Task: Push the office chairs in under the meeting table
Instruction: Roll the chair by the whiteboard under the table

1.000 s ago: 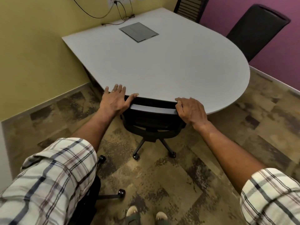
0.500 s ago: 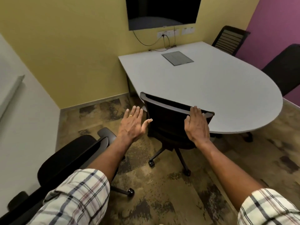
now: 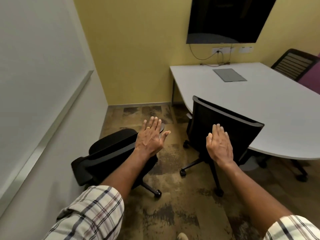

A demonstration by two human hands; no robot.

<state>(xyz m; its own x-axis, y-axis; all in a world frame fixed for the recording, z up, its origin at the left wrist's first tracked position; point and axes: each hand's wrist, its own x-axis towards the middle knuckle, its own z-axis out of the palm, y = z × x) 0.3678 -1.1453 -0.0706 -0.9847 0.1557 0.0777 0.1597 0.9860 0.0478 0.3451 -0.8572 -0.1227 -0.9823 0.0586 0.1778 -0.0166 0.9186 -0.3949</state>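
A black mesh-backed office chair [image 3: 230, 125] stands pushed in against the near edge of the white meeting table [image 3: 256, 104]. A second black office chair [image 3: 110, 153] stands out on the floor at the left, near the white wall, its back toward me. My left hand [image 3: 150, 137] hovers open above that second chair, fingers spread, holding nothing. My right hand [image 3: 220, 144] is open and flat in front of the pushed-in chair's back; whether it touches is unclear.
A dark screen [image 3: 226, 18] hangs on the yellow wall, with sockets and cables below. A grey flap [image 3: 229, 75] is set in the tabletop. Another chair [image 3: 292, 63] stands at the far right by the purple wall. Patterned carpet covers the floor.
Both hands have let go of the pushed-in chair's backrest and drawn back. The view has swung left and up, bringing the second chair into sight under my left hand.
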